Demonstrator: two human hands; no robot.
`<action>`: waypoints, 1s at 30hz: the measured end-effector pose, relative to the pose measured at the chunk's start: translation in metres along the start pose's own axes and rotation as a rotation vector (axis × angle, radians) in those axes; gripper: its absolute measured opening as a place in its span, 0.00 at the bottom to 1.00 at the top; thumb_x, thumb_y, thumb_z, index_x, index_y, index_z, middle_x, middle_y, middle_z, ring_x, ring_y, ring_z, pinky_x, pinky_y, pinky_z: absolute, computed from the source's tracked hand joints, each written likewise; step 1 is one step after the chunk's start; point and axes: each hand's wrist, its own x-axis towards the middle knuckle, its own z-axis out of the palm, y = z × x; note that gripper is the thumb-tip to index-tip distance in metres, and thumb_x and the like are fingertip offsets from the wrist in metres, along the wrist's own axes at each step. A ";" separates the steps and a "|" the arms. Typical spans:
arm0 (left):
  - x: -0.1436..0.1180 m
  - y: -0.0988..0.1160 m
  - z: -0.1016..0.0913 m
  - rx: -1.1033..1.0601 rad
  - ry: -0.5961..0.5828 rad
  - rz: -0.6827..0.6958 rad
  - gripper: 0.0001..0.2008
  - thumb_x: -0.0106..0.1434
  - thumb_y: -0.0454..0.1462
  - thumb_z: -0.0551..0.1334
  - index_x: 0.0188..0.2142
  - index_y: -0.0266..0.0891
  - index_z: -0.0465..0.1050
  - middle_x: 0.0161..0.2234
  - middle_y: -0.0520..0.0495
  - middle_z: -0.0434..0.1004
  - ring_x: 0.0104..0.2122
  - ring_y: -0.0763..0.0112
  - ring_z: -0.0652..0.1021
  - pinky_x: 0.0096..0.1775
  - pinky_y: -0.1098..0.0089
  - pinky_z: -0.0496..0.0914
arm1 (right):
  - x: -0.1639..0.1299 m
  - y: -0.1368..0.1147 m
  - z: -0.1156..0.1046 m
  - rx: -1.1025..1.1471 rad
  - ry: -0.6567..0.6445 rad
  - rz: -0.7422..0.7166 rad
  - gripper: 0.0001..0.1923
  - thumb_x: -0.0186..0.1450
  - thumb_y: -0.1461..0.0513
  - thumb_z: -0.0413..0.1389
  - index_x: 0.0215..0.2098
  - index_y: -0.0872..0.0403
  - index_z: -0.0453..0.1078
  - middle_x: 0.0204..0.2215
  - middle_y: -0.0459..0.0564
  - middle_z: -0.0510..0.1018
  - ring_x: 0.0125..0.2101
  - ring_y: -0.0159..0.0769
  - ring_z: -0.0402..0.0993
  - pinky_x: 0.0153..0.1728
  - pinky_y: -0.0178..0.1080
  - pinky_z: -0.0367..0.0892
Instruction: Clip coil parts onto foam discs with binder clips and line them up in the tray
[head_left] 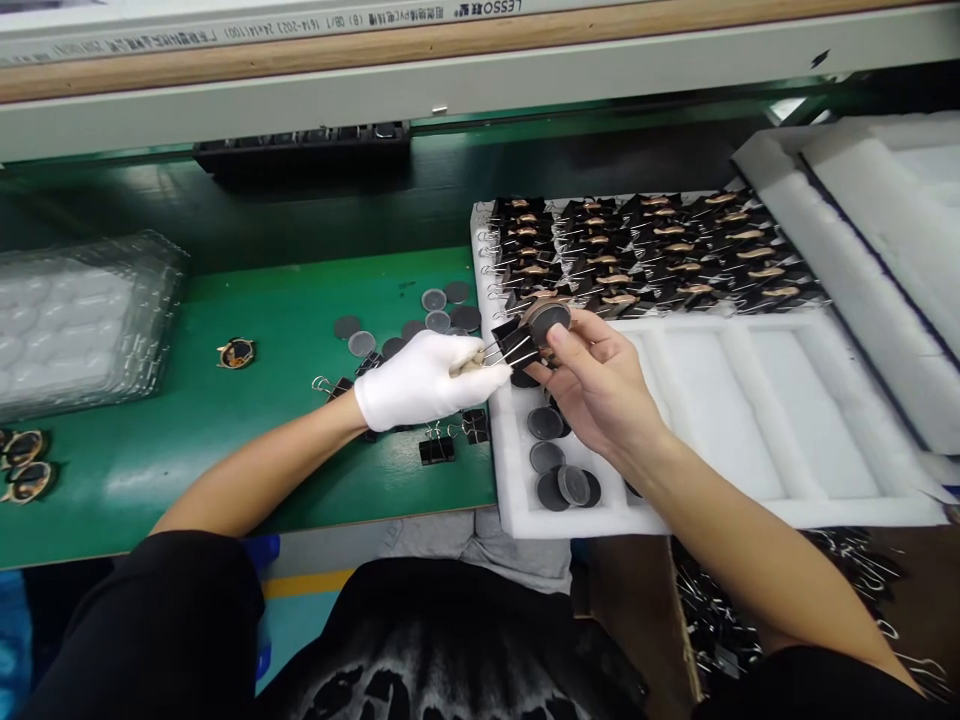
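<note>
Above the foam tray's [517,505] left edge, gloved left hand [424,380] pinches binder clip [517,345], right hand [592,385] grips disc [547,318].

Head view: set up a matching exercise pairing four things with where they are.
Things:
1. white-gloved left hand
2. bare right hand
3. stack of clear plastic blister trays
4. rows of black binder-clipped coil parts

Places:
A. far section of the white foam tray
B. left side of the green bench mat
C. pinching the wire handles of a black binder clip
D. holding a round dark disc part

Pairs: 1-C, 2-D, 3-B, 4-A
</note>
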 end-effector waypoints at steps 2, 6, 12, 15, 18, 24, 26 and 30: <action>0.001 0.000 0.002 -0.005 0.003 -0.004 0.23 0.69 0.52 0.58 0.25 0.40 0.58 0.22 0.57 0.59 0.23 0.78 0.61 0.27 0.72 0.57 | -0.001 0.001 0.002 -0.001 0.009 -0.012 0.20 0.61 0.48 0.71 0.45 0.45 0.73 0.44 0.47 0.82 0.48 0.41 0.79 0.48 0.47 0.79; 0.002 0.000 0.000 0.028 0.007 -0.019 0.23 0.69 0.52 0.57 0.25 0.41 0.56 0.22 0.57 0.58 0.23 0.78 0.60 0.27 0.71 0.57 | -0.002 0.001 0.004 0.043 0.031 0.006 0.19 0.59 0.50 0.72 0.43 0.45 0.74 0.43 0.46 0.81 0.47 0.39 0.79 0.50 0.48 0.79; 0.005 -0.004 -0.024 0.434 -0.142 0.099 0.24 0.73 0.55 0.52 0.30 0.42 0.66 0.22 0.54 0.66 0.22 0.72 0.66 0.29 0.69 0.56 | 0.004 -0.005 -0.003 0.088 0.092 0.017 0.20 0.57 0.48 0.71 0.41 0.45 0.74 0.49 0.47 0.80 0.49 0.43 0.78 0.44 0.45 0.80; 0.003 -0.009 -0.031 0.757 -0.143 0.040 0.25 0.69 0.59 0.56 0.29 0.42 0.69 0.21 0.52 0.67 0.19 0.71 0.63 0.27 0.68 0.51 | 0.010 -0.006 -0.009 0.205 0.167 0.088 0.20 0.54 0.49 0.73 0.38 0.45 0.74 0.44 0.45 0.80 0.43 0.38 0.77 0.37 0.38 0.78; 0.002 -0.015 -0.033 0.845 -0.250 -0.028 0.25 0.69 0.55 0.57 0.24 0.41 0.66 0.18 0.52 0.63 0.17 0.74 0.57 0.26 0.68 0.48 | 0.014 -0.004 -0.011 0.249 0.164 0.134 0.19 0.54 0.50 0.74 0.36 0.46 0.74 0.37 0.43 0.78 0.36 0.34 0.75 0.33 0.35 0.76; 0.004 -0.014 -0.033 0.612 0.003 0.084 0.23 0.71 0.47 0.57 0.21 0.40 0.59 0.18 0.56 0.53 0.20 0.76 0.55 0.27 0.68 0.49 | 0.006 -0.005 -0.006 0.117 0.024 0.164 0.17 0.56 0.51 0.73 0.40 0.48 0.80 0.36 0.46 0.80 0.33 0.34 0.74 0.29 0.34 0.73; 0.003 -0.009 -0.029 0.504 0.257 0.170 0.24 0.71 0.45 0.57 0.20 0.40 0.57 0.18 0.57 0.50 0.21 0.77 0.54 0.27 0.68 0.50 | 0.002 -0.004 -0.005 0.056 -0.062 0.138 0.17 0.58 0.52 0.73 0.43 0.49 0.82 0.42 0.48 0.82 0.35 0.33 0.76 0.30 0.34 0.73; -0.001 0.001 -0.018 0.359 0.398 0.338 0.24 0.72 0.42 0.57 0.20 0.39 0.58 0.18 0.57 0.53 0.20 0.79 0.56 0.26 0.71 0.52 | -0.001 0.003 -0.004 -0.028 -0.277 0.011 0.14 0.61 0.53 0.72 0.42 0.49 0.83 0.50 0.51 0.82 0.40 0.34 0.78 0.38 0.36 0.76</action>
